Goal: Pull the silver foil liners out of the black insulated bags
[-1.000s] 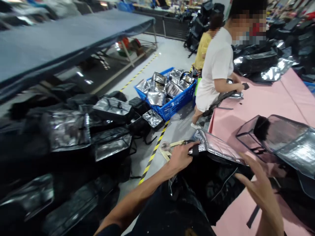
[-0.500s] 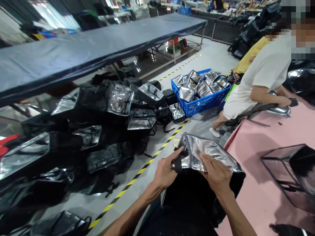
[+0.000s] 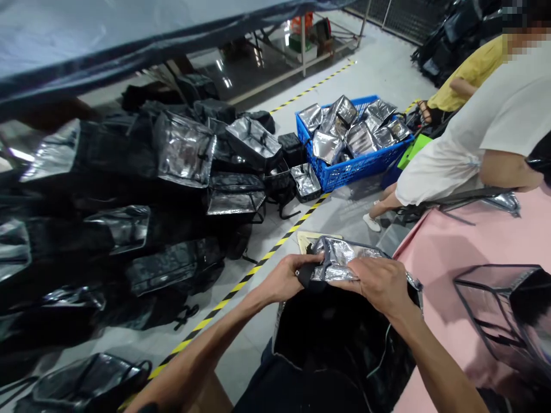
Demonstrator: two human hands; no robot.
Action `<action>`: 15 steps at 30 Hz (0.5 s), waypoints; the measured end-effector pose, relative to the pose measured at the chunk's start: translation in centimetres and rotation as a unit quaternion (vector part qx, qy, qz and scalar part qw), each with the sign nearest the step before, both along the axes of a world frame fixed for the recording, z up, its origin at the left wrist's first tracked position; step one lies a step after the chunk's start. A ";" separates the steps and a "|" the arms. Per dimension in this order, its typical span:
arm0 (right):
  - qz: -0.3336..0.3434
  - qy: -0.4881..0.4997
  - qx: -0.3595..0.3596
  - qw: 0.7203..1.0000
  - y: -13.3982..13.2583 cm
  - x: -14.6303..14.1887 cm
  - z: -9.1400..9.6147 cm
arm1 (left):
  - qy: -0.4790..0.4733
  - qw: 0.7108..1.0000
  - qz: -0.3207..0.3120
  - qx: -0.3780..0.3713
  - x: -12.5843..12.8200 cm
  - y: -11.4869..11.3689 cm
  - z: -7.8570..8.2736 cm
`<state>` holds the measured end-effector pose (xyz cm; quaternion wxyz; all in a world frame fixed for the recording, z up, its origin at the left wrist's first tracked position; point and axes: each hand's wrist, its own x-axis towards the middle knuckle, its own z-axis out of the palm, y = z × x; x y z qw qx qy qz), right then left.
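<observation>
We've got the silver-lined blk bag (image 3: 340, 318) at L edge of pink tbl (image 3: 447, 241); our L hand (image 3: 288, 277) grips its corner, our R hand (image 3: 382, 285) clasps its rim. Blue crate (image 3: 359, 167) farther L of tbl.

We had this black bag (image 3: 340, 327) right in front of us, mouth up and gaping, pretty dark inside. Its shiny silver panel (image 3: 340, 252) on the far edge was all crinkled, and a thin pale thread (image 3: 384, 351) trailed down the right side.
</observation>
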<state>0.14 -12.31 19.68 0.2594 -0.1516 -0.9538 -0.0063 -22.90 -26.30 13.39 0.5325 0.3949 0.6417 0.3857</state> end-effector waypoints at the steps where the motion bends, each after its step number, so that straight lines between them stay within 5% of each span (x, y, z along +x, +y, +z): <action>1: 0.002 0.001 -0.003 1.000 0.6 -0.7 -0.2 | -0.014 1.000 -0.017 -0.014 -0.6 0.4 -0.1; 9: -0.118 -0.146 -0.145 0.971 7.6 -9.4 -4.1 | -0.045 0.988 -0.048 -0.141 -5.6 4.5 -2.6; 15: -0.202 -0.265 -0.281 0.900 14.0 -16.0 -10.7 | 0.087 0.979 0.180 0.023 -7.9 7.9 -7.0</action>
